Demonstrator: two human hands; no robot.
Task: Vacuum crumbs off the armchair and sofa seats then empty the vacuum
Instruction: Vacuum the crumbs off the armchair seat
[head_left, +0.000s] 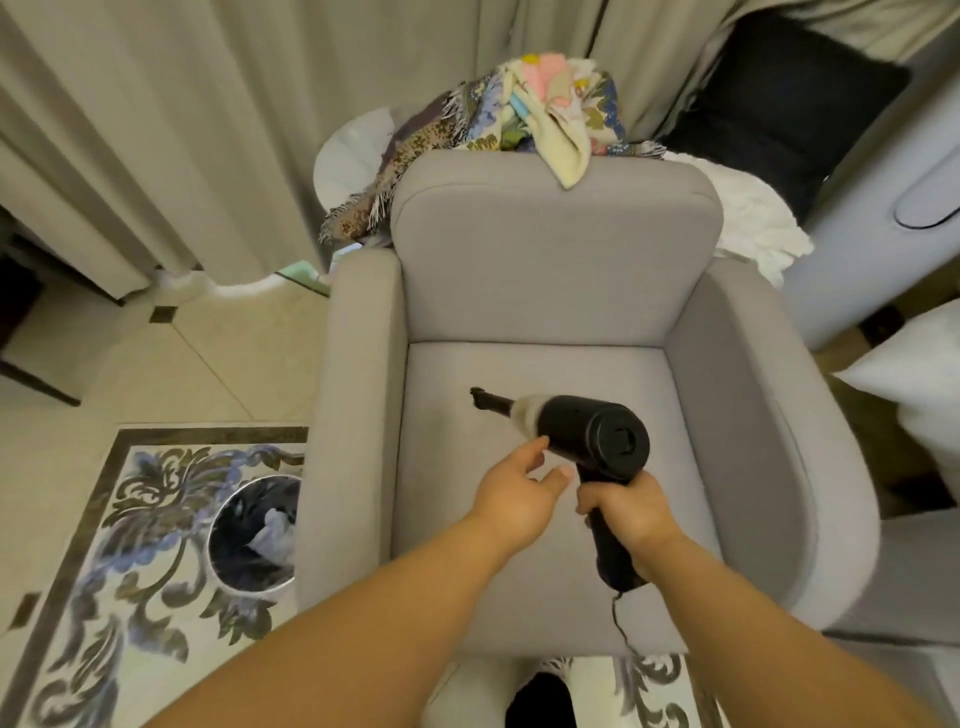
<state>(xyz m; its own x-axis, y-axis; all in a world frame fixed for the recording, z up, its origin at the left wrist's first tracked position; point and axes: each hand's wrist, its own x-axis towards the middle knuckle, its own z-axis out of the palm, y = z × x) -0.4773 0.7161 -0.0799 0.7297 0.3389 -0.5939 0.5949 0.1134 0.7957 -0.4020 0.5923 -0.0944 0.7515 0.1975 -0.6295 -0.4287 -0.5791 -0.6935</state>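
Tiled floor (218, 358): grey armchair (550, 270), patterned rug (130, 519), round bin (254, 535).

— How are the arms lying?
— Both are reaching forward, bare. The right hand (626, 512) is curling its fingers round a handle.
— And the other?
— The left hand (514, 491) is hovering just beside it, fingers loosely spread, gripping nothing.

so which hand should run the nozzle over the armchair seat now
Right. The right hand already grips the vacuum by its handle, nozzle over the armchair seat. The left hand is open beside it.
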